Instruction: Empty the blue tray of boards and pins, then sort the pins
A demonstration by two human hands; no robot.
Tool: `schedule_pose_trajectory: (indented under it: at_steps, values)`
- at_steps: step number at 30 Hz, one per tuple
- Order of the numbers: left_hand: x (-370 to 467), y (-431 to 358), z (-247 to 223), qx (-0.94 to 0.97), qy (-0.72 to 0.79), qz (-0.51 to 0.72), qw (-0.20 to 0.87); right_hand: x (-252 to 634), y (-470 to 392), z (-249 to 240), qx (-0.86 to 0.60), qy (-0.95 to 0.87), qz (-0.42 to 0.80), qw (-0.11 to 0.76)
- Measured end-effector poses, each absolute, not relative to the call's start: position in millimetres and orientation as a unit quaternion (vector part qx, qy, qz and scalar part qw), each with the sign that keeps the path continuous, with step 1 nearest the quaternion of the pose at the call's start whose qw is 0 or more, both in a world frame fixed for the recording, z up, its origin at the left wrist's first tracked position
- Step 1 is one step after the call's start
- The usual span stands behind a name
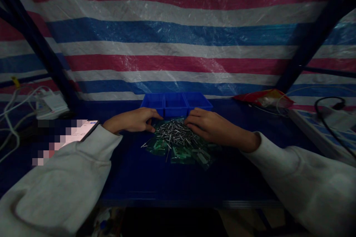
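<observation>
A heap of thin silvery metal pieces (176, 133) lies mid-table, with small greenish clear plastic bags (182, 154) under it and along its near side. At the heap's left edge is my left hand (138, 119), its thumb and fingers apart with nothing visible between them. My right hand (207, 126) rests at the right edge, fingers bent toward the pieces; what its fingertips hold, if anything, is hidden. Just behind the heap stand three joined blue bins (175, 104).
On the blue table (155, 185), a lit phone (80, 133) lies by my left sleeve. White plugs and cables (51, 103) are at far left. A red and yellow bag (267, 98) sits back right, near a power strip (336, 118). Striped sheeting (178, 37) hangs behind.
</observation>
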State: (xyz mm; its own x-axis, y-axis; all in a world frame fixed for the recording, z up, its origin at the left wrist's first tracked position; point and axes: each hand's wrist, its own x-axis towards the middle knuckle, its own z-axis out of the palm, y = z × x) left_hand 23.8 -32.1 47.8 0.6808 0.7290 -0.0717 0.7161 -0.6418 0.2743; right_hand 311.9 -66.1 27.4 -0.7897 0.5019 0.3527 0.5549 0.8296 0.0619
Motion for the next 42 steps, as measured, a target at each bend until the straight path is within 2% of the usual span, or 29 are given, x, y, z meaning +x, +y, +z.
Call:
schedule_pose_trajectory:
  at_steps: [10,20,35,42]
  values:
    - [23,-28,38,0.893,0.420,0.023,0.160,311,-67,29,-0.283,-0.942,-0.084,0.160]
    - [24,-28,46,0.913,0.394,0.089,0.059,311,-66,28,-0.282,-0.942,-0.087,0.160]
    - [15,-28,65,0.901,0.420,0.086,0.065,312,-64,29,-0.281,-0.942,-0.090,0.162]
    - [19,-34,74,0.899,0.390,0.157,0.120,301,-61,28,-0.303,-0.923,-0.038,0.235]
